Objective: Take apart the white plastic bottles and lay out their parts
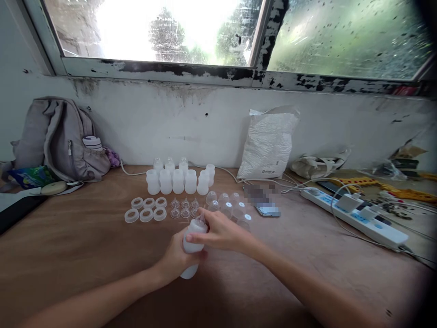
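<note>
A frosted white baby bottle [194,246] stands tilted in front of me, its top leaning slightly right. My left hand [178,257] is wrapped round its body from the left. My right hand [218,230] grips the top from the right, thumb on the collar and fingertips at the clear nipple [200,219]. Just behind lie several clear nipples [185,212] in rows. To their left sit several translucent screw rings [146,215], and to their right several clear dome caps [223,198]. My right fingers hide part of the nipple.
Several open white bottles [178,181] stand in a row, with 3 nipple-topped bottles [170,164] behind them. A phone [268,209], a white plastic package [268,145] and a power strip [355,217] with cables are on the right. A grey backpack [58,136] rests at the left.
</note>
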`<state>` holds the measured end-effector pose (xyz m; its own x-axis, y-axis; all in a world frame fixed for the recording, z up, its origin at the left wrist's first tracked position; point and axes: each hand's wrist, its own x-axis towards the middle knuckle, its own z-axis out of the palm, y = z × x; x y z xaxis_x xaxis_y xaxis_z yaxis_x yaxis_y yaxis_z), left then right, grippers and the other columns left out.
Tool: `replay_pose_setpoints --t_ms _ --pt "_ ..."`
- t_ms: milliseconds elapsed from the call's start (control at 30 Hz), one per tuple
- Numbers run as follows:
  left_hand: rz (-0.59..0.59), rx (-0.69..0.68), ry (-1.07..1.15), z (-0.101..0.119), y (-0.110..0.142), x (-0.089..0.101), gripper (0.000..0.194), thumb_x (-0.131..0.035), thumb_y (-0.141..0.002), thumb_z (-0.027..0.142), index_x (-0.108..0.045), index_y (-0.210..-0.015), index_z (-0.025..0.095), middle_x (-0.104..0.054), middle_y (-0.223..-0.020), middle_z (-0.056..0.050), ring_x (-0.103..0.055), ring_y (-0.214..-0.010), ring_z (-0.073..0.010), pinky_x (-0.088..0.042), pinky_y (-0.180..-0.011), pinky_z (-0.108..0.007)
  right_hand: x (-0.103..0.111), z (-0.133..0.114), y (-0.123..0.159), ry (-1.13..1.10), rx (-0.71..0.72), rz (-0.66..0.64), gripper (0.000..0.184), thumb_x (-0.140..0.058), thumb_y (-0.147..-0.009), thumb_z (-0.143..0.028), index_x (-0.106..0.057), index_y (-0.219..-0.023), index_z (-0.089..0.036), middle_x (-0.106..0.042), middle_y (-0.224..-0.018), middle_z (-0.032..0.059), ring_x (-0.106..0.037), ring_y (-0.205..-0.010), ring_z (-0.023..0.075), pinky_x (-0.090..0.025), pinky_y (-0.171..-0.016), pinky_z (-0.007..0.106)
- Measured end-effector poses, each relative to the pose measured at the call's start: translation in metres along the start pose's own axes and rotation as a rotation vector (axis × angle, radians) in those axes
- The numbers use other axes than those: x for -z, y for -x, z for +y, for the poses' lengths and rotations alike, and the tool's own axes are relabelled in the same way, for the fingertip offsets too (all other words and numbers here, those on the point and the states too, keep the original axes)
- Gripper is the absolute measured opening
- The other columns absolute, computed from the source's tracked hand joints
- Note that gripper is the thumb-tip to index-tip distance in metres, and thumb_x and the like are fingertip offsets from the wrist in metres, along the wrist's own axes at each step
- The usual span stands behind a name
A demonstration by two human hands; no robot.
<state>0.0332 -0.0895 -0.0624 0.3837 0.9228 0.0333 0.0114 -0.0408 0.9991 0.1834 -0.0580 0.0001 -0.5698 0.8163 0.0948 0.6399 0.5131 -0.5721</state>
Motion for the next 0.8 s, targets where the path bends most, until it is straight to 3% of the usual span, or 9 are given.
replay_pose_setpoints --t_ms 167,367,600,800 --pt "-0.084 0.028 -0.049 0.0 0.002 0.001 0.015 -0.06 -0.061 0.016 -0.047 -0.068 0.014 -0.044 -0.057 0.005 -0.04 -0.052 -0.0078 -0.033 -0.048 -0.02 -0.009 -0.007 -0.001 -0.032 -0.057 0.129 0.04 -0.05 -0.071 -0.055 -0.043 -0.062 -0.017 -0.041 -0.052 -0.0038 -0.036 -0.049 0.0077 -0.024 -0.044 0.02" --pt "-0.003 -0.012 -0.168 0.006 0.003 0.001 0.024 -0.06 -0.054 0.009 -0.05 -0.076 0.014 -0.047 -0.063 0.004 -0.04 -0.054 -0.0079 -0.032 -0.048 -0.02 -0.02 -0.009 -0.001 -0.19 -0.054 0.271 0.027 -0.054 -0.07 -0.035 -0.04 -0.058 -0.016 -0.04 -0.054 -0.0041 -0.035 -0.052 0.0077 -0.025 -0.047 0.02" --pt "-0.238 0.128 0.076 0.008 0.004 0.001 0.016 -0.059 -0.049 0.006 -0.048 -0.058 0.014 -0.048 -0.053 0.005 -0.042 -0.049 -0.0075 -0.031 -0.044 -0.019 -0.029 -0.011 0.005 -0.324 0.043 0.37 0.027 -0.049 -0.066 -0.023 -0.028 -0.049 -0.017 -0.024 -0.047 -0.0055 -0.024 -0.046 0.0061 -0.019 -0.043 0.02" --pt "-0.368 0.168 0.081 0.012 0.004 0.007 0.014 -0.062 -0.048 0.011 -0.05 -0.054 0.014 -0.051 -0.055 0.004 -0.045 -0.051 -0.0088 -0.034 -0.048 -0.02 -0.028 -0.016 0.009 -0.357 0.094 0.393 0.027 -0.048 -0.065 -0.025 -0.027 -0.048 -0.018 -0.023 -0.046 -0.0057 -0.023 -0.044 0.0055 -0.018 -0.041 0.021"
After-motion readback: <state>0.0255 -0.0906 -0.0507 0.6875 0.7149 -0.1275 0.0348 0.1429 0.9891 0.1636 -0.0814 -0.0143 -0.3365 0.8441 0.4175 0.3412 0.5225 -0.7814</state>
